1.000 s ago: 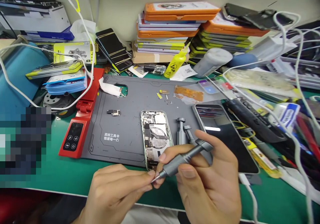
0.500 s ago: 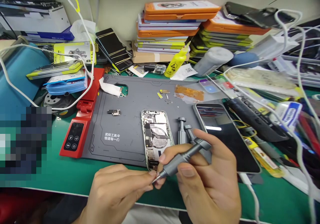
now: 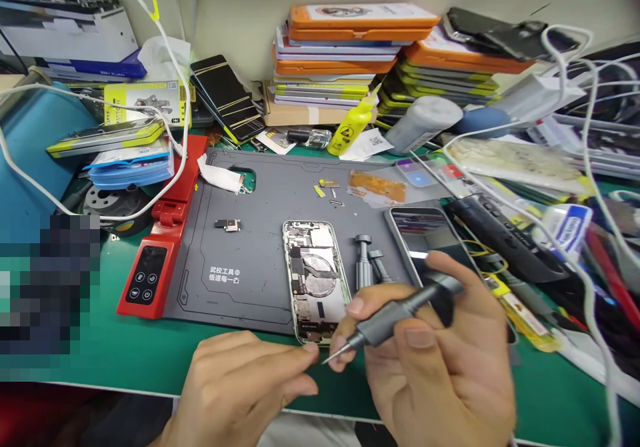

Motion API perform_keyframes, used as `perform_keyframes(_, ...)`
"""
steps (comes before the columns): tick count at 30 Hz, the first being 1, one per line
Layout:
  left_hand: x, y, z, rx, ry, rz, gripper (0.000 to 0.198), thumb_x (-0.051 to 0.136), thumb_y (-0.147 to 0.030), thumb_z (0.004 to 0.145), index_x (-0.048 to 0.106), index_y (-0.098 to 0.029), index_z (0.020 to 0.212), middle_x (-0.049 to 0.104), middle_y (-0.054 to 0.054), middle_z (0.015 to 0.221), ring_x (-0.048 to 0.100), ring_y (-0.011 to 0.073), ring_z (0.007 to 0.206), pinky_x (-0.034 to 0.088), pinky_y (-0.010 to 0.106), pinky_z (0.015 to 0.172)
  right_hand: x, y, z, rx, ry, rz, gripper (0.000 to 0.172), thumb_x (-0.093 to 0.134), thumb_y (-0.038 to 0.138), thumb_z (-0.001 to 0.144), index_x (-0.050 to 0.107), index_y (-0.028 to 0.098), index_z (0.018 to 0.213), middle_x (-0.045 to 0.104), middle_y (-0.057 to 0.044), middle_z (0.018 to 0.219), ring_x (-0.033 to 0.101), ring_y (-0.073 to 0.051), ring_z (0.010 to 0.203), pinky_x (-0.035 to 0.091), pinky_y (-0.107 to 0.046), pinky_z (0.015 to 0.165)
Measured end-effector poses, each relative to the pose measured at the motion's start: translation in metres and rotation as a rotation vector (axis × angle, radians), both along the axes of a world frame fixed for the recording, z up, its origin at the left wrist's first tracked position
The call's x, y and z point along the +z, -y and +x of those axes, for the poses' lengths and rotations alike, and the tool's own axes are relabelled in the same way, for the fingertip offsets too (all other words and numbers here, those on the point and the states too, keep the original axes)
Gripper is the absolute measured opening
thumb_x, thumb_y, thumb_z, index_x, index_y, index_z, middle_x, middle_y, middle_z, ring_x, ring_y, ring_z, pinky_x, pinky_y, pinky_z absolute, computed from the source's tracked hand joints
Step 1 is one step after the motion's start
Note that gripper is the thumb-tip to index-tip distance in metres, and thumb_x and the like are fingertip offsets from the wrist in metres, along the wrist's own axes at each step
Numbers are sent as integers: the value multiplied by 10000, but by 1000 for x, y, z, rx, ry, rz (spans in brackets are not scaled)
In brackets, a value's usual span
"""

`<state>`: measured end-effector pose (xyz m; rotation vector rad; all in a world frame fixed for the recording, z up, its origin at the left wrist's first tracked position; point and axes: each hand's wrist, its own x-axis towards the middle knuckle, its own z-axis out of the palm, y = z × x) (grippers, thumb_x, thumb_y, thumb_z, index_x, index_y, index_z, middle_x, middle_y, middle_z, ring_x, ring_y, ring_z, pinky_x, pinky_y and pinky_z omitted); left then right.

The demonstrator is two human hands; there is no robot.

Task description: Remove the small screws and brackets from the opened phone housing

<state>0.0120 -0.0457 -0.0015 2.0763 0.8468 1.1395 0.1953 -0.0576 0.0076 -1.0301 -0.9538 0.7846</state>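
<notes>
A grey precision screwdriver (image 3: pixel 387 320) lies across my right hand (image 3: pixel 440 360), its thin tip angled down to the left. The fingers are wrapped round the handle, with the index finger up by its cap. To the left of that tip is my left hand (image 3: pixel 250 380), thumb and index finger a little apart and nothing visible between them. Just beyond both hands, an opened phone (image 3: pixel 320 277) with exposed inner parts rests on the grey work mat (image 3: pixel 260 234). Two more grey screwdrivers (image 3: pixel 363 260) stand right of it.
A second phone (image 3: pixel 425 234) lies on the right, partly behind my right hand. A small metal part (image 3: pixel 229 225) sits left on the mat, beside a red hinged panel (image 3: pixel 150 270). White cables (image 3: pixel 590 287) loop along the right. Stacked orange boxes (image 3: pixel 363 24) line the back.
My right hand has moved right with the screwdriver. The tip has come away from my left fingertips, whose thumb and index finger have parted.
</notes>
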Motion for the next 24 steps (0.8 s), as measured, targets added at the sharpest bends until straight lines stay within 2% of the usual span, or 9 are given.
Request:
perform_keyframes(4, -1, 0, 3, 56, -89, 43, 232, 614, -296, 1201, 783, -185, 1088, 871, -35, 883, 735, 100, 632, 545, 259, 609, -13, -2, 5, -367, 401, 223, 539, 731, 184, 1065, 618, 289, 1581, 781, -1, 945, 764, -172, 599, 723, -344, 558)
perform_keyframes(6, 0, 0, 4, 59, -106, 52, 237, 599, -284, 1205, 776, -190, 1078, 843, -47, 829, 688, 104, 591, 524, 268, 590, -19, -5, 7, -445, 625, 298, 613, 797, 144, 1012, 622, 211, 1596, 772, -44, 974, 807, -205, 678, 752, -369, 621)
perform_keyframes(8, 1, 0, 4, 56, -114, 50, 231, 589, -275, 1206, 768, -193, 1087, 832, -50, 819, 664, 108, 583, 513, 273, 586, -22, -11, 6, -428, 745, 323, 584, 801, 126, 1007, 640, 165, 1567, 770, -69, 961, 829, -232, 708, 748, -365, 608)
perform_keyframes(11, -1, 0, 5, 58, -105, 54, 226, 575, -263, 1208, 755, -196, 1090, 826, -52, 817, 649, 112, 585, 501, 276, 582, -21, -21, 3, -420, 826, 348, 490, 827, 144, 997, 682, 173, 1464, 754, -31, 887, 818, -213, 665, 718, -317, 568)
perform_keyframes(16, -7, 1, 5, 50, -92, 89, 229, 547, -229, 1208, 746, -184, 1103, 794, -36, 771, 629, 128, 567, 469, 297, 561, -19, -25, 0, -401, 815, 335, 425, 863, 133, 953, 704, 176, 1345, 760, -27, 915, 828, -212, 690, 732, -332, 607)
perform_keyframes(21, -10, 1, 4, 35, -89, 83, 169, 580, -202, 1184, 735, -176, 1122, 798, -19, 776, 648, 137, 567, 459, 310, 545, -17, -17, 1, -321, 810, 214, 490, 824, 107, 953, 689, 219, 1410, 759, -38, 952, 844, -226, 746, 747, -354, 661)
perform_keyframes(24, -10, 2, 4, 38, -102, 85, 134, 606, -201, 1171, 733, -179, 1134, 801, -23, 775, 655, 138, 563, 461, 316, 537, -16, -15, 2, -315, 819, 202, 527, 813, 96, 950, 680, 231, 1441, 765, -46, 955, 842, -235, 740, 744, -361, 640)
